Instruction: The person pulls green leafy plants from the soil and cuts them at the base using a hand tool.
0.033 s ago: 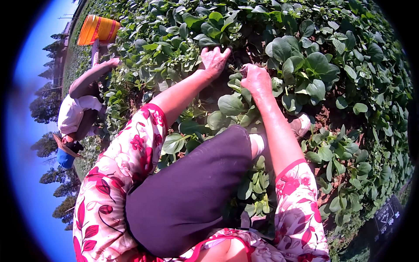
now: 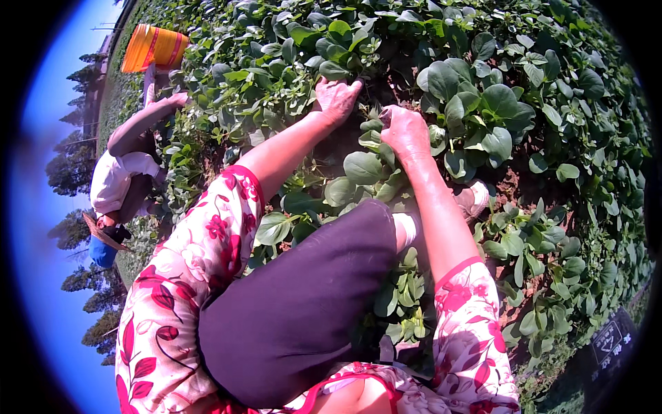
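My left hand (image 2: pixel 336 101) reaches into the leafy green plants (image 2: pixel 334 52), its fingers bent down among the leaves and stems at their base. Leaves partly cover its fingertips, so what they grip does not show. Close by on the right, my right hand (image 2: pixel 405 131) is closed in a fist over a patch of shaded soil. Something small and dark (image 2: pixel 385 117) shows at its thumb side, too unclear to name. A broad-leaved plant (image 2: pixel 363 167) stands just below the hands, and a larger one (image 2: pixel 500 102) grows to the right.
At the far left another person (image 2: pixel 124 179) bends over the rows beside an orange-yellow bucket (image 2: pixel 169 50). My dark-clad knee (image 2: pixel 303 297) and my shoe (image 2: pixel 476 199) are among the plants. A dark printed panel or bag (image 2: pixel 610 348) lies at the lower right.
My right fist has shifted very slightly, and the dark thing at its thumb shows a bit more. The left hand stays at the same plants.
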A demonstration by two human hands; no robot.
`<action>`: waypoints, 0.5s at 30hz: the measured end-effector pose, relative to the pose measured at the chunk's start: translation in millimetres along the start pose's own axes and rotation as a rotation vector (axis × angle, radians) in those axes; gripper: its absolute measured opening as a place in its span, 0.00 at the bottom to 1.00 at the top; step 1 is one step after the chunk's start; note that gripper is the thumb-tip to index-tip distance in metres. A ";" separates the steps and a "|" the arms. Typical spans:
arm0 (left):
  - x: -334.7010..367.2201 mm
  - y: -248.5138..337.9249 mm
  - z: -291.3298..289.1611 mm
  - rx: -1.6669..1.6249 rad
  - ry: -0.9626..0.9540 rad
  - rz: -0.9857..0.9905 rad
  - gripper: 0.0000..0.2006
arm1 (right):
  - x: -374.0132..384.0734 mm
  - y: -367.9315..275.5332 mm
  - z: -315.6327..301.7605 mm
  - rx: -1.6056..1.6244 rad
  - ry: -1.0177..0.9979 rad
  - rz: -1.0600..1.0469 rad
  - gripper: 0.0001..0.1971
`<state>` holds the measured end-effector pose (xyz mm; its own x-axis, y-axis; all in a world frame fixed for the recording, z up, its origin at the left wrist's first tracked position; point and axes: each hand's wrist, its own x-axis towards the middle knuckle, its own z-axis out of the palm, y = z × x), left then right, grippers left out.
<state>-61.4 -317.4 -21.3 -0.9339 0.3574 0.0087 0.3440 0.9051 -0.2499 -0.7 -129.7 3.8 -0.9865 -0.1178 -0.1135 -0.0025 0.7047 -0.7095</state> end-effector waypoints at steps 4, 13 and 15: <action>-25.8 -22.9 27.9 -0.248 0.192 -0.074 0.08 | -47.1 -20.0 -30.0 0.122 0.039 0.087 0.11; 4.8 11.0 -20.8 -0.070 -0.350 -0.178 0.18 | -15.9 -6.6 -2.4 0.107 0.163 0.195 0.08; -4.6 3.0 -1.6 -0.137 -0.170 -0.158 0.07 | -21.6 -9.2 -0.8 0.112 0.142 0.137 0.09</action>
<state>-55.8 -315.9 -20.5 -0.9759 0.1761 -0.1288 0.1921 0.9734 -0.1246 20.6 -133.1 13.3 -0.9896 0.0789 -0.1206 0.1434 0.6239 -0.7682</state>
